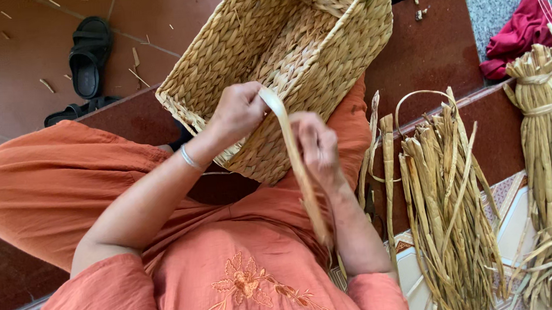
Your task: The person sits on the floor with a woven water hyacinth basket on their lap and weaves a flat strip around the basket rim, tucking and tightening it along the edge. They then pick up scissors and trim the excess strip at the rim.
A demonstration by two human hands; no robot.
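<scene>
Both hands [281,132] pinch strip [299,166] at basket [248,40] rim

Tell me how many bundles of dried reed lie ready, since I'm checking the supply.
2 for sure: one loose bundle on the floor right of the person's lap, one tied bundle farther right by the red cloth. More may lie past the frame's right edge.

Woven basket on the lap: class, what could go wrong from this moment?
1. The strand bends sharply at the left hand; dry fibre might crack there.
2. The basket rests tilted on the lap and may slip.
3. The loose reed bundle beside the right hand could be knocked.
</scene>
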